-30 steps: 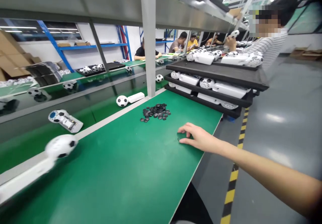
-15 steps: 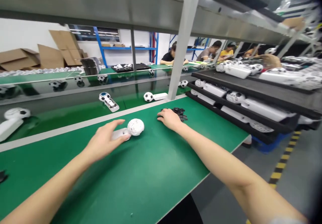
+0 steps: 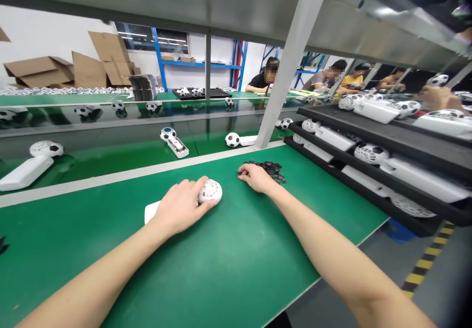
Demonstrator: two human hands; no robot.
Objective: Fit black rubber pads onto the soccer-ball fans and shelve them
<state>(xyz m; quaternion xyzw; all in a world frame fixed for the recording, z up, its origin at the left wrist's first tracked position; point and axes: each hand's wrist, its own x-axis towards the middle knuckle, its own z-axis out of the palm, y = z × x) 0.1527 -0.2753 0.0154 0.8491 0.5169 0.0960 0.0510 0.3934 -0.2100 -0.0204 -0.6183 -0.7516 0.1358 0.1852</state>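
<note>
My left hand [image 3: 182, 202] is wrapped over a white handheld fan lying on the green work table [image 3: 221, 264]. Its round slotted head [image 3: 211, 191] shows past my thumb and fingers, and the end of its handle [image 3: 150, 212] sticks out behind the hand. To the right, my right hand [image 3: 254, 176] is at the left side of a heap of small black parts [image 3: 273, 169]. The thumb and fingertips are pinched together there; whatever they hold is too small to make out.
On the green conveyor beyond a pale rail lie an opened fan [image 3: 177, 143] and football-patterned fans [image 3: 233, 140]. A grey post [image 3: 291, 67] rises at the table's far edge. Stacked black trays [image 3: 332, 158] of fans stand at the right. Several people sit farther back.
My left hand has closed over the fan, whose head now shows a slotted face. My right fingers have drawn together at the black heap. The camera view has shifted a little.
</note>
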